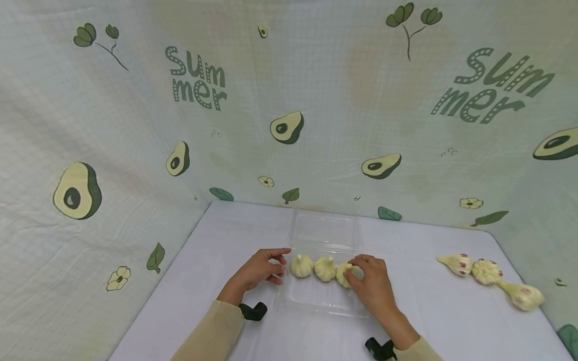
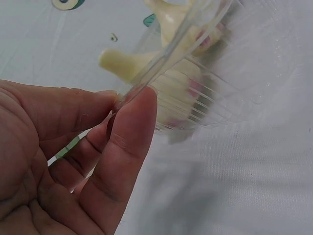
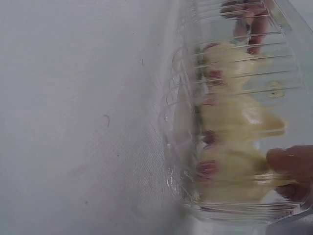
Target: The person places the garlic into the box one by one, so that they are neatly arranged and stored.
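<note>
A clear hinged plastic container [image 1: 311, 296] lies on the white table, its lid [image 1: 324, 229] folded back away from me. Three garlic bulbs sit in a row inside: a left bulb [image 1: 301, 265], a middle bulb [image 1: 324, 269] and a right bulb [image 1: 342, 275]. My left hand [image 1: 257, 272] pinches the container's left rim between thumb and finger, as the left wrist view shows on the clear edge [image 2: 151, 73]. With thumb and fingertips, my right hand [image 1: 375, 286] holds the right bulb. Through the ribbed wall, the right wrist view shows the bulbs' purplish bases.
On the table's right side lie three more garlic bulbs: one [image 1: 459, 264] farthest left, one [image 1: 486, 271] in the middle and one [image 1: 525, 296] near the right edge. A patterned cloth [image 1: 325, 165] with avocado prints stands behind and beside the table.
</note>
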`<state>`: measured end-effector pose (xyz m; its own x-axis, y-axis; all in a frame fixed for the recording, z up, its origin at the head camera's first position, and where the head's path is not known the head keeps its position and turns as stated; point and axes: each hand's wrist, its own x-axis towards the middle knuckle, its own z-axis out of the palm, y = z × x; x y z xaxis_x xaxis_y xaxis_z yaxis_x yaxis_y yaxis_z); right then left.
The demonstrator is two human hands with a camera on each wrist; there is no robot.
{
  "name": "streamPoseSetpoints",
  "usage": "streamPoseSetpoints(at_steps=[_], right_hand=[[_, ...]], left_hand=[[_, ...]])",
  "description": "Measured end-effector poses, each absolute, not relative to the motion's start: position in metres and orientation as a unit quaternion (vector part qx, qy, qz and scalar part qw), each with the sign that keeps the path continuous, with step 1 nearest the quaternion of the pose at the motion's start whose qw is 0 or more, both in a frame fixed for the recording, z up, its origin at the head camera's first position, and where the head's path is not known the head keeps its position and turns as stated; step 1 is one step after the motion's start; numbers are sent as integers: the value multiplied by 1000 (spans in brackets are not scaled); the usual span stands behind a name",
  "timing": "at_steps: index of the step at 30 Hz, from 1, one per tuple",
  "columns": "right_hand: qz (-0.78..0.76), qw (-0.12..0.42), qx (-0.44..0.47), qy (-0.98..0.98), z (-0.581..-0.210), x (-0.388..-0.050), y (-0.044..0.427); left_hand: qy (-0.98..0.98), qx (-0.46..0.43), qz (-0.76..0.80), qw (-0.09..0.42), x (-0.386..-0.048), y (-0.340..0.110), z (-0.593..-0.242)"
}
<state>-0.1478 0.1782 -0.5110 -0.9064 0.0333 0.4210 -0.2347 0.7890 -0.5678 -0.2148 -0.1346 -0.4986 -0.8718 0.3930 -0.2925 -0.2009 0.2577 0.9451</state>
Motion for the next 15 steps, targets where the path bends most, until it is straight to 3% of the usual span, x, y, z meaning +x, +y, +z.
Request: streamPoseSetpoints(at_steps=[15], right_hand=[[302,134,60,-942,-512,-146,182]], left_hand=[[756,65,603,245,-217,-135,-502]])
